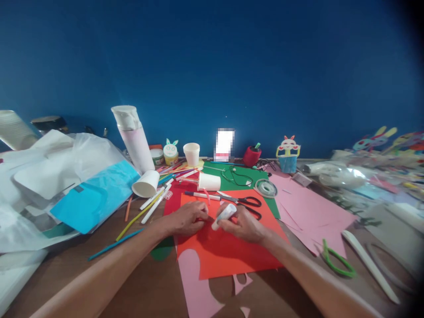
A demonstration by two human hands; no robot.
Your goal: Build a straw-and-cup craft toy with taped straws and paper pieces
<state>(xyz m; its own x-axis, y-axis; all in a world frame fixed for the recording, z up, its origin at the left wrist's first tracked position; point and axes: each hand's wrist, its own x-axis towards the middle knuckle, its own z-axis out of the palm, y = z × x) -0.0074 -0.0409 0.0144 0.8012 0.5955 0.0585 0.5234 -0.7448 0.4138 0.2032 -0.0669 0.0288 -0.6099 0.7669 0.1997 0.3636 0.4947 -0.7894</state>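
Note:
Over an orange-red sheet (238,256) my right hand (243,224) is wrapped round a white glue bottle (227,213), tilted with its lower end toward the sheet. Just left of the bottle, my left hand (190,217) is closed, its fingertips pinched near the sheet; what they hold, if anything, is too small to tell. Black-handled scissors (250,202) lie behind my right hand. A pen (202,195) rests behind my left hand, with a small pink curved strip (207,197) across it. Farther back a white paper cup (209,181) lies on its side.
Paper cups (145,184), (191,154) and a tall spray can (134,141) stand or lie behind. Left are a plastic bag (82,150) and blue sheet (96,194). A tape roll (265,188), pink paper (308,212), and green pipe cleaner (338,263) lie right.

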